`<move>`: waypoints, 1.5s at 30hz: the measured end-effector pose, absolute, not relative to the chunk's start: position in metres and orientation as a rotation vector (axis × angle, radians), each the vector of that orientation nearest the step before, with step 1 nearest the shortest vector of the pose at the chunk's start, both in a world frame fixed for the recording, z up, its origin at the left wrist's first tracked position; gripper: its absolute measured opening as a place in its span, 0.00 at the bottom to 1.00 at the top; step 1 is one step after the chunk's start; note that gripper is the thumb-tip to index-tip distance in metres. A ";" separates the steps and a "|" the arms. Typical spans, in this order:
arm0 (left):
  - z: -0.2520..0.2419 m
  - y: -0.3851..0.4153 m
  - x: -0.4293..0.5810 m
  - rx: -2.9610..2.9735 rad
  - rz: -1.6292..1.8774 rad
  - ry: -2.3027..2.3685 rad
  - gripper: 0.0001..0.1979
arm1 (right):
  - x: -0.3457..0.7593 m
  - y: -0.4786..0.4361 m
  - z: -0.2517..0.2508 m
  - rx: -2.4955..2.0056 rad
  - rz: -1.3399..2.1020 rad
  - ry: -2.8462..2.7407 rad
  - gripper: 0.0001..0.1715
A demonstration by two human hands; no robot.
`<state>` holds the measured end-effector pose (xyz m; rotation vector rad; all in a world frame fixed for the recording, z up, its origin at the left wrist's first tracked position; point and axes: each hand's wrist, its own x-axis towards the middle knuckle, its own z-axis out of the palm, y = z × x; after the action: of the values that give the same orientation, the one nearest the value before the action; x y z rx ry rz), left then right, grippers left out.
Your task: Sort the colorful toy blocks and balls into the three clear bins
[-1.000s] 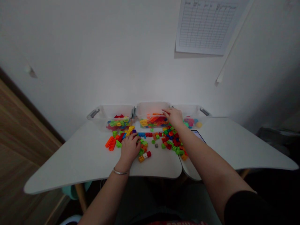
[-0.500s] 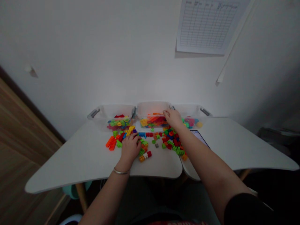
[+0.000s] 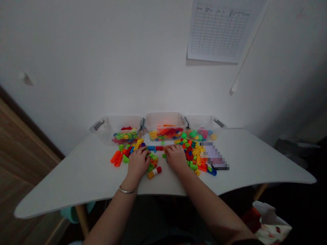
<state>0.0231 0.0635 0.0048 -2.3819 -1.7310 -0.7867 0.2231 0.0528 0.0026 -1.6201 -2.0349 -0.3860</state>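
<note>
My left hand (image 3: 138,162) lies palm down among colourful plastic building bricks (image 3: 190,154), with a metal bangle on its wrist. My right hand (image 3: 175,157) rests palm down close by, its fingers curled at a row of red and blue bricks (image 3: 155,148). The palms hide whatever is under them. Just right of my left hand lies a joined yellow, white and red brick stack (image 3: 154,172). Orange bricks (image 3: 116,158) lie further left. Three clear plastic bins (image 3: 165,120) of sorted pieces stand behind the hands, along the wall.
The white table (image 3: 242,163) has curved edges and stands against a white wall. A pixelated flat device (image 3: 214,156) lies right of the bricks. A gridded paper chart (image 3: 218,32) hangs above. A wooden surface (image 3: 22,160) lies left, and a fabric bag (image 3: 270,223) lies below right.
My right hand has moved down from the middle bin's rim to the bricks beside my left hand. The view has tilted slightly, and the device now shows more fully.
</note>
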 end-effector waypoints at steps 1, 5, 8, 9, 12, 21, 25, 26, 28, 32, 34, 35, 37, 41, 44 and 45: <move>0.005 0.063 0.023 -2.382 -0.789 -1.729 0.12 | 0.224 0.052 0.000 -1.625 -0.406 -2.047 0.13; 0.007 0.061 0.024 -2.381 -0.789 -1.729 0.12 | 0.228 0.052 -0.003 -1.625 -0.452 -2.088 0.14; 0.007 0.060 0.024 -2.378 -0.779 -1.744 0.12 | 0.229 0.053 -0.005 -1.645 -0.444 -2.072 0.16; 0.007 0.060 0.024 -2.377 -0.776 -1.747 0.12 | 0.229 0.053 -0.006 -1.652 -0.448 -2.056 0.16; 0.007 0.059 0.024 -2.377 -0.774 -1.744 0.12 | 0.229 0.055 -0.009 -1.657 -0.489 -2.006 0.16; 0.008 0.059 0.025 -2.368 -0.798 -1.729 0.11 | 0.229 0.057 -0.011 -1.636 -0.519 -1.947 0.07; 0.008 0.059 0.025 -2.376 -0.789 -1.730 0.12 | 0.229 0.053 -0.007 -1.619 -0.424 -1.959 0.05; 0.008 0.059 0.025 -2.378 -0.787 -1.729 0.12 | 0.229 0.052 -0.005 -1.625 -0.402 -1.958 0.05; 0.008 0.059 0.025 -2.381 -0.787 -1.725 0.12 | 0.230 0.051 -0.004 -1.647 -0.369 -1.946 0.05; 0.007 0.059 0.024 -2.379 -0.802 -1.715 0.12 | 0.231 0.050 -0.001 -1.662 -0.329 -1.935 0.06; 0.007 0.059 0.024 -2.381 -0.809 -1.717 0.12 | 0.231 0.050 0.000 -1.648 -0.291 -1.931 0.07; 0.007 0.059 0.024 -2.383 -0.810 -1.717 0.12 | 0.231 0.051 0.000 -1.629 -0.267 -1.926 0.06; 0.007 0.059 0.024 -2.386 -0.809 -1.716 0.12 | 0.231 0.051 0.000 -1.565 -0.219 -1.908 0.05; 0.006 0.060 0.024 -2.380 -0.806 -1.722 0.12 | 0.233 0.053 0.001 -1.468 -0.122 -1.767 0.05; 0.007 0.060 0.023 -2.387 -0.796 -1.726 0.13 | 0.237 0.057 0.010 -1.405 -0.045 -1.588 0.05; 0.007 0.060 0.023 -2.391 -0.794 -1.726 0.13 | 0.239 0.059 0.016 -1.362 -0.032 -1.557 0.08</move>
<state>0.0233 0.0600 0.0066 -2.3906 -1.7261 -0.7937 0.2387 0.0590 0.0156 -1.3615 -1.5567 -0.0323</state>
